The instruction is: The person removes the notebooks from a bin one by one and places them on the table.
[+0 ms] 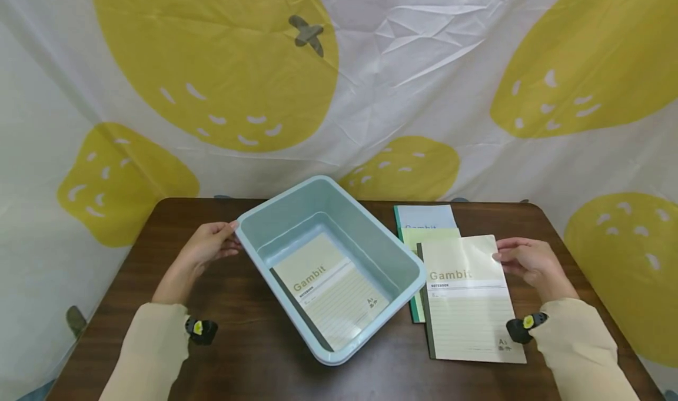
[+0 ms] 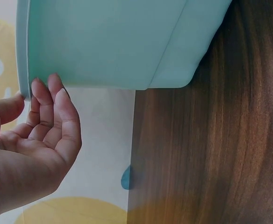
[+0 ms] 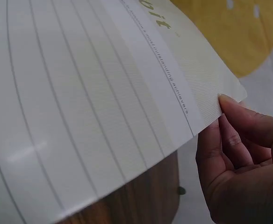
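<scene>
My left hand (image 1: pixel 209 248) pinches blue bin (image 1: pixel 365 237), mid-frame; my right hand (image 1: pixel 534 264) pinches cream notebook (image 1: pixel 468 315), lower right.

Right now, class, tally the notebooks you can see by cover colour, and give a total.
Cream notebooks: 2, one in the tub, one pinched by the right hand
Green notebook: 1
Blue notebook: 1
Total: 4
</scene>
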A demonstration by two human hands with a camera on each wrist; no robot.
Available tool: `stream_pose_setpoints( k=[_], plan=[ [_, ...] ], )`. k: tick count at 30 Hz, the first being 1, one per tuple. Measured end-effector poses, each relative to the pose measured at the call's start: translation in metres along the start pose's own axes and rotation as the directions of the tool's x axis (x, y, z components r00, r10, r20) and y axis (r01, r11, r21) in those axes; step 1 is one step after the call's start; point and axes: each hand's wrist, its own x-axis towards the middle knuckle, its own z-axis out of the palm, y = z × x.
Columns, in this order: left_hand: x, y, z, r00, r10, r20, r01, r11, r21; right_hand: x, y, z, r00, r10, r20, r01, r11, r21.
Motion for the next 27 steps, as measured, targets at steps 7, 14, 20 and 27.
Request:
stream_pose_setpoints(
  k=[7,14,20,27],
  plan=[
    [0.000,0.001,0.000,1.000,-0.009,0.004,0.009,1.000,0.000,0.002,0.010,0.014,0.998,0.054,0.020,-0.054,0.998,-0.027],
    [0.001,0.000,0.000,1.000,-0.014,-0.005,0.014,1.000,0.004,0.011,0.009,0.011,0.992,-0.025,0.122,0.029,0.999,-0.030],
    [0.001,-0.001,-0.001,1.000,-0.012,-0.004,0.012,1.000,0.016,0.013,-0.020,0.020,0.981,-0.092,0.171,0.087,0.996,0.035],
    [0.001,0.000,-0.001,1.000,-0.009,-0.004,0.009,1.000,0.004,0.000,-0.079,0.048,0.949,-0.178,0.259,0.150,0.981,0.125]
  ],
)
